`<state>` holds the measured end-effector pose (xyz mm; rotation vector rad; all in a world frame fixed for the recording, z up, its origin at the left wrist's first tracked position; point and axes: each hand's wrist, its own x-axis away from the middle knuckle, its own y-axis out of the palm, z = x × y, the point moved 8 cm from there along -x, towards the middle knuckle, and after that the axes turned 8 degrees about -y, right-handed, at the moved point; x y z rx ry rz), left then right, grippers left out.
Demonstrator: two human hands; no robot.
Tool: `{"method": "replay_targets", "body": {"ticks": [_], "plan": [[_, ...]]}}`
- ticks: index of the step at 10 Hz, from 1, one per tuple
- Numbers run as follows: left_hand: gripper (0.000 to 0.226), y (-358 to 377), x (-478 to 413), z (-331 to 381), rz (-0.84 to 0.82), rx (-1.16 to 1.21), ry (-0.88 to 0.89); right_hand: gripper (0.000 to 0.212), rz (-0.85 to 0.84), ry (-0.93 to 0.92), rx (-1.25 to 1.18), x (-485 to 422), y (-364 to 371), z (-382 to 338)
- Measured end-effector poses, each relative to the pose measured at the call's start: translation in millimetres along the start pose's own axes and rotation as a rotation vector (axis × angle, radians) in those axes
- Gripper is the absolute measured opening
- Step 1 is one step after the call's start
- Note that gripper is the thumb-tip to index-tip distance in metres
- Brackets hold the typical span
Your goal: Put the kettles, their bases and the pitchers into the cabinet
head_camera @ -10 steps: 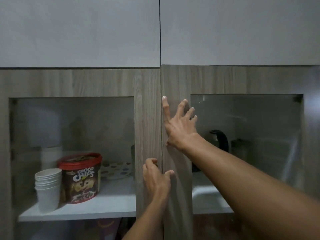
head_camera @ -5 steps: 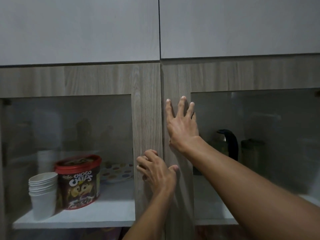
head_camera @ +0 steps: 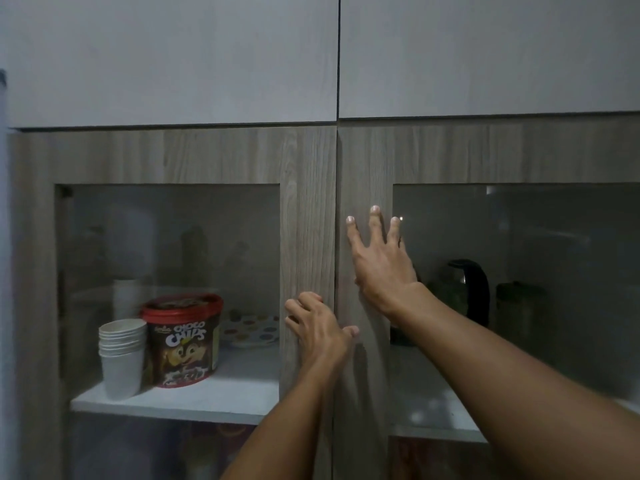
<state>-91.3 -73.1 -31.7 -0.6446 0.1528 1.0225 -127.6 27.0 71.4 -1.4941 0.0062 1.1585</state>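
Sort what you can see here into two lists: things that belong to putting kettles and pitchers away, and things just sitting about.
Job:
cabinet doors
kettle
container beside it
left hand
right hand

Just there:
paper cups
Choco Chips tub
dotted plate

Head view (only one), close, facing cabinet doors (head_camera: pixel 308 237) straight on

Grey-brown wood-grain cabinet doors (head_camera: pixel 308 209): matt laminate, showing fine vertical grain. Smoked glass door panels (head_camera: pixel 519 271): glossy, catching faint reflections. Pale grey upper cabinet fronts (head_camera: pixel 173 57): smooth, matt. White shelf board (head_camera: pixel 221 393): smooth. Stacked white paper cups (head_camera: pixel 122 358): matt. Red-lidded plastic cereal tub (head_camera: pixel 181 341): showing a glossy printed label. Black plastic-handled kettle (head_camera: pixel 467 292): glinting dimly.
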Motion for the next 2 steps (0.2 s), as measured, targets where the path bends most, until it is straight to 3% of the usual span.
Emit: {"method": "replay_targets", "body": {"ticks": [2], "plan": [[0.064,-9.7,9.4,-2.4,-0.061,0.008,0.018,0.089,-0.018,-0.001,-0.086,13.3,-7.5,6.1]]}}
